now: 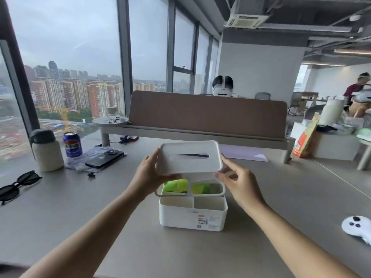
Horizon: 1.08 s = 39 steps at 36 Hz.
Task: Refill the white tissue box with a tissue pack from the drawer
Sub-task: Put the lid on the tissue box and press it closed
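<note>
The white tissue box (192,216) stands on the grey desk (100,207) in front of me, its top off. The white lid (189,157), with a slot in its middle, hangs just above the box. My left hand (152,173) grips the lid's left edge. Fingers of my right hand (239,179) touch its right corner. Inside the rear compartment lies a green tissue pack (176,185), seen under the lid. The two front compartments look bare. No drawer is in view.
On the left of the desk are a white bottle (47,151), a cola can (72,144), a black phone (104,158) and sunglasses (18,186). A white controller (357,227) lies at right. A brown divider (208,115) stands behind the box.
</note>
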### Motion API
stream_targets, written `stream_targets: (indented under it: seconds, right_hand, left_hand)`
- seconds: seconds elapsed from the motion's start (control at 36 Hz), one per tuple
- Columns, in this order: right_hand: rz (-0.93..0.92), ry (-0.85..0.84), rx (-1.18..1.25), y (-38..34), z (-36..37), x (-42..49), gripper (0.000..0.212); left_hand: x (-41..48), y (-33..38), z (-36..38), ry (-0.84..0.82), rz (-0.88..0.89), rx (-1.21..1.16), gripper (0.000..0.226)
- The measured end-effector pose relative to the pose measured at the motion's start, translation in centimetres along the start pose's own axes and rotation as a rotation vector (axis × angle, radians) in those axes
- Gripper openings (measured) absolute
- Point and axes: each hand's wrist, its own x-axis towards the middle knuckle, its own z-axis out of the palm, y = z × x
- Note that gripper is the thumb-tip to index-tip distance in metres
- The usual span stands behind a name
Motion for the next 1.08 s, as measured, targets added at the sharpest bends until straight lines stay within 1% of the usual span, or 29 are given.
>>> stream_targets:
  seconds: [0.06, 0.14, 0.22, 0.25, 0.31, 0.39, 0.47, 0.64, 0.78, 0.86, 0.94, 1.0, 1.08]
  right_hand:
    - [0.019, -0.005, -0.009, 0.4, 0.4, -0.2, 0.062]
    - [0.068, -0.029, -0.047, 0.9, 0.7, -0.5, 0.07]
    - [0.086, -0.036, -0.126, 1.5, 0.9, -0.8, 0.077]
    - [0.093, -0.042, -0.155, 1.6, 0.9, -0.9, 0.078]
    - [0.111, -0.047, -0.212, 1.8, 0.9, -1.1, 0.074]
    - [0.115, -0.011, -0.291, 2.2, 0.9, -1.3, 0.058]
    - [0.135, -0.008, -0.33, 2.6, 0.8, -1.4, 0.054]
    - [0.172, -0.025, -0.344, 3.4, 0.5, -1.6, 0.054]
    - [0.18, -0.035, -0.327, 4.0, 0.2, -1.9, 0.055]
    - [0.165, -0.046, -0.266, 4.0, 0.1, -1.9, 0.059]
    - [0.125, -0.096, -0.19, 3.9, 0.0, -1.9, 0.059]
    - [0.095, -0.133, -0.202, 4.1, 0.0, -1.9, 0.055]
    - [0.097, -0.164, -0.214, 4.4, 0.1, -1.9, 0.054]
  left_hand:
    - [-0.3, -0.6, 0.0, -0.017, -0.032, 0.006, 0.11]
    - [-0.8, -0.8, -0.1, -0.062, -0.091, 0.029, 0.105]
    - [-0.5, -1.8, 0.0, -0.107, -0.123, 0.04, 0.117]
    - [-0.3, -2.3, 0.1, -0.117, -0.13, 0.042, 0.117]
    - [-0.6, -1.8, 0.2, -0.129, -0.129, 0.051, 0.111]
    - [-1.1, -1.0, 0.4, -0.13, -0.147, 0.047, 0.096]
    - [-0.8, -1.1, 1.1, -0.14, -0.166, 0.045, 0.096]
    - [-0.5, -1.3, 2.0, -0.165, -0.171, 0.033, 0.1]
    - [-0.4, -1.8, 2.5, -0.176, -0.136, 0.041, 0.097]
    - [-0.2, -2.0, 2.6, -0.174, -0.13, 0.046, 0.094]
    - [-0.1, -2.3, 2.5, -0.187, -0.12, 0.071, 0.094]
    - [-0.2, -2.5, 2.4, -0.188, -0.111, 0.074, 0.098]
    - [-0.5, -2.9, 2.5, -0.167, -0.085, 0.071, 0.093]
